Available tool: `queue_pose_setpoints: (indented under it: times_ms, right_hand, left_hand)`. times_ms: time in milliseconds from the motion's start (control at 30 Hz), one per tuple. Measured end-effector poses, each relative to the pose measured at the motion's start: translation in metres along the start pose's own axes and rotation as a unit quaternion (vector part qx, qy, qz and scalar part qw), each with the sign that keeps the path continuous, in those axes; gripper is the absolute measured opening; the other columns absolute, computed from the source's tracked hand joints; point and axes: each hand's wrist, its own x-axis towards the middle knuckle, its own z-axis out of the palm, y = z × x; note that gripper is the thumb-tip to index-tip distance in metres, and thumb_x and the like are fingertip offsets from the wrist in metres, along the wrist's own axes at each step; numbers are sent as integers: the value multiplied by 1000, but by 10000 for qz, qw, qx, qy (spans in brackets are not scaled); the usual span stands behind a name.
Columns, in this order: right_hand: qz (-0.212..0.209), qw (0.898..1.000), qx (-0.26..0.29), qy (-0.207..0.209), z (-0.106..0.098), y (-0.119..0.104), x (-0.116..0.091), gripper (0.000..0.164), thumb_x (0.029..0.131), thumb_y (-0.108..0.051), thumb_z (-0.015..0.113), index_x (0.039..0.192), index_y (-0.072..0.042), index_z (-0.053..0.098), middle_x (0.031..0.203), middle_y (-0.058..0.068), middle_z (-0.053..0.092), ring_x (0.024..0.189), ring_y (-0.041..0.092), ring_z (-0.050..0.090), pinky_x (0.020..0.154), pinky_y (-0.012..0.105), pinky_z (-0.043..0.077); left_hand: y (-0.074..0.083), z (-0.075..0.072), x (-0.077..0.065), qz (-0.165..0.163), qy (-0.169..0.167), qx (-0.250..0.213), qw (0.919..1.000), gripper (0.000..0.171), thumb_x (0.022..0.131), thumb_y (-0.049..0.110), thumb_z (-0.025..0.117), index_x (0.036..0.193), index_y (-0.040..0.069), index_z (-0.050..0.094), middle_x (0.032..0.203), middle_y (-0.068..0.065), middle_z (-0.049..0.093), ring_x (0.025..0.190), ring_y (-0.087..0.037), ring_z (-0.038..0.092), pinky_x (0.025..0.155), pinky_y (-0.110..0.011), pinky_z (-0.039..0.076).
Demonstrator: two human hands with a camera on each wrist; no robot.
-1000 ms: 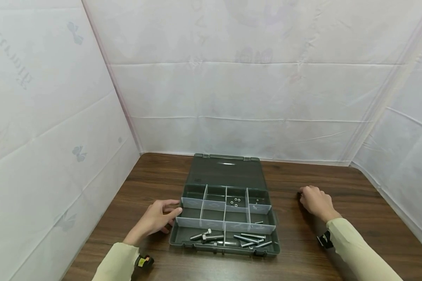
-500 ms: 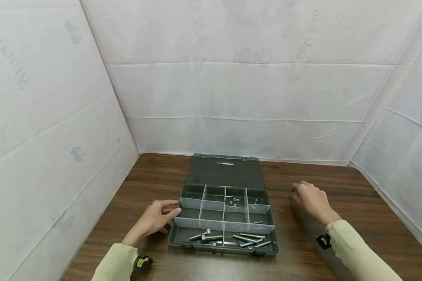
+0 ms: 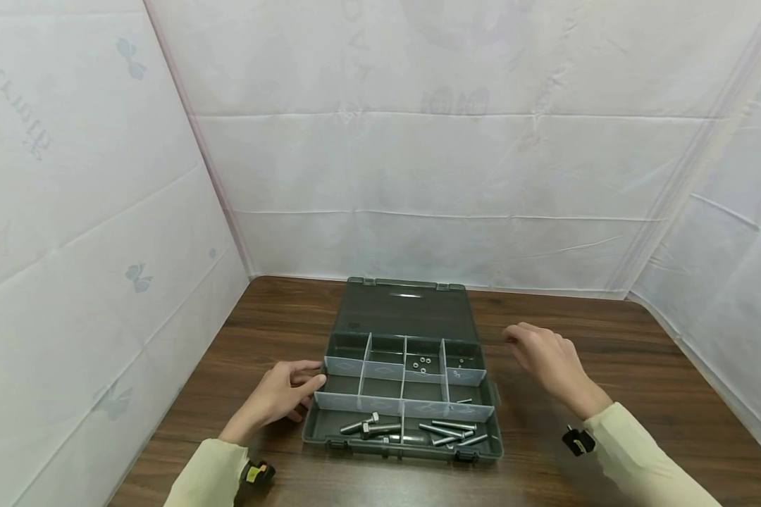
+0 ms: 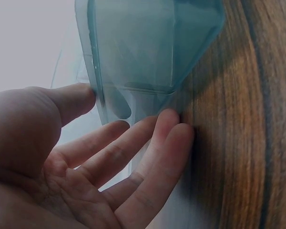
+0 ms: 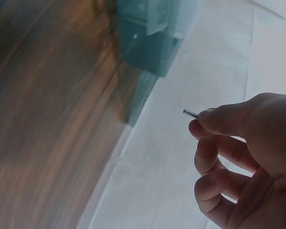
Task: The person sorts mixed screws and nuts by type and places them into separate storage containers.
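Note:
A dark translucent organizer box (image 3: 499, 438) lies with its lid (image 3: 406, 310) folded back. My left hand (image 3: 279, 396) rests at its left side; in the left wrist view the thumb touches the rim while relaxed fingers lie against the outer wall. To the right of the box, my right hand (image 3: 548, 360) is raised over the table. Between thumb and forefinger it pinches a small metal screw (image 5: 189, 113), mostly covered by the fingertips. Large bolts (image 3: 380, 428) and slimmer bolts (image 3: 453, 425) fill the two front compartments. Small nuts (image 3: 423, 361) lie in a back compartment.
Pale upright dividers (image 3: 387, 404) split the box into several compartments. Another small screw (image 3: 464, 401) lies in the right middle one, tiny pieces (image 3: 461, 362) behind it. The brown wood table (image 3: 292, 310) meets white sheeting (image 3: 380, 169) at the back and sides.
My right hand has lifted off the table at the right and moved left toward the box. The left hand and the box stay in place.

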Motion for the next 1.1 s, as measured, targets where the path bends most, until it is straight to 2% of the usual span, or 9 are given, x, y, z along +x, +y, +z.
queue_pose_setpoints:
  times_ms: [300,533,633,767,933,1100]
  right_hand:
    - [-593,9969,160,492,-1,-14,2,17,88,-5,79,95,-18,72,85,-8,71,58,4,53,46,26,40]
    - [-1119,9899,543,686,-3,-25,4,30,86,9,69,93,-20,72,86,-12,70,57,-1,42,47,20,36]
    - [-1298,9866,772,614,-4,-31,5,28,86,7,73,93,-20,73,82,-14,66,60,-3,42,50,18,38]
    - [-1462,9837,974,384,-4,-37,6,24,84,1,81,96,-18,75,82,-12,67,62,-5,46,53,18,43]
    - [-1623,9811,1043,110,-3,-43,6,24,86,0,80,102,-18,77,94,-8,75,71,-4,60,59,22,52]
    - [-1804,9757,1239,-39,-1,-47,6,23,88,-2,79,103,-19,75,97,-8,75,72,-4,61,60,21,53]
  left_hand:
    - [2,-1,-1,-1,-3,10,10000,50,101,26,69,142,-1,59,117,-19,73,76,-21,70,54,-40,61]
    - [1,-1,-1,6,-12,5,10000,50,101,27,69,142,-1,59,118,-19,73,77,-22,70,55,-40,61]
    - [1,-1,-1,9,-4,5,10000,50,101,26,69,142,-1,59,118,-19,73,76,-22,70,55,-40,61]
    - [1,-1,-1,13,4,10,10000,50,101,26,69,141,-1,59,117,-19,73,76,-21,70,54,-40,61]
    - [0,-1,0,-9,3,25,10000,50,101,26,69,142,-1,59,118,-19,73,76,-21,70,54,-40,61]
    - [0,-2,0,-24,13,37,10000,49,101,26,69,142,0,59,119,-19,73,76,-21,70,55,-40,61]
